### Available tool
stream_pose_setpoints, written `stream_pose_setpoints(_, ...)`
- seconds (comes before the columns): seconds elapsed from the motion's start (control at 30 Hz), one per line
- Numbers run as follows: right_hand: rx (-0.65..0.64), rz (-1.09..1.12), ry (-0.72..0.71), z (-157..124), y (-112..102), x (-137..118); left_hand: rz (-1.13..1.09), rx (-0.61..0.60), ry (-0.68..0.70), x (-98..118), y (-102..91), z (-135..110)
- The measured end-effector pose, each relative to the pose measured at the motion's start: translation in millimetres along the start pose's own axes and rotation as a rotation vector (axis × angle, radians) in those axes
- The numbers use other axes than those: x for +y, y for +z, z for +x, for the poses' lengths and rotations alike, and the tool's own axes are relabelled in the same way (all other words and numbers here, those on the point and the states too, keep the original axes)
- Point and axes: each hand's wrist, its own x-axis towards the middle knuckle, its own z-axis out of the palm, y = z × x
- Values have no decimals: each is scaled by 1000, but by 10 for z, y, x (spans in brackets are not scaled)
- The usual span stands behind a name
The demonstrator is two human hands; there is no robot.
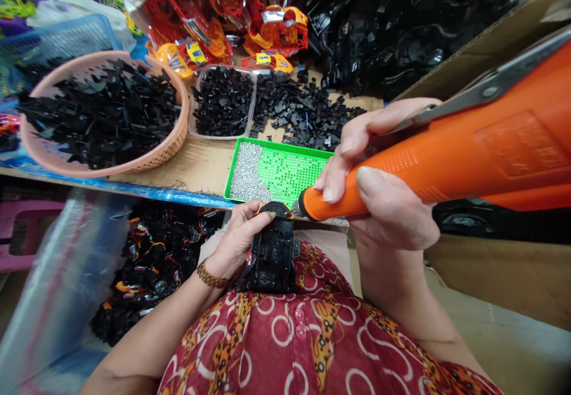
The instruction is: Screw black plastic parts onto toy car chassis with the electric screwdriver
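Note:
My left hand [241,231] grips a black plastic toy car body [273,252] with a thumb on its upper end, close against my lap. Wrapped around an orange electric screwdriver [446,169], my right hand [383,193] holds it slanting in from the right. The screwdriver's dark nose is at the upper right corner of the toy car; whether its bit touches a screw cannot be made out. Just beyond, a green perforated tray [292,172] has a heap of small silvery screws [245,172] at its left end.
A pink basket [178,127] and a clear tub [193,124] hold black plastic pieces, with more loose pieces [307,109] beside them. Orange toy car shells [276,32] lie behind. Black assembled parts [151,264] fill a bag at lower left. Cardboard [499,276] stands at right.

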Motion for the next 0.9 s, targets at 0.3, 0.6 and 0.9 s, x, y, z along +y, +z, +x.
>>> stream_pose_setpoints(0.3,-11,-85,-31,32,-37,78,24,18,0,9,30,-24)
stream_pose_setpoints(0.6,-11,-120,-32,12,-37,86,53,27,17,-4,18,-8)
stream_pose_setpoints(0.9,-58,-76,-54,-15,-42,107,50,-2,4,12,52,-34)
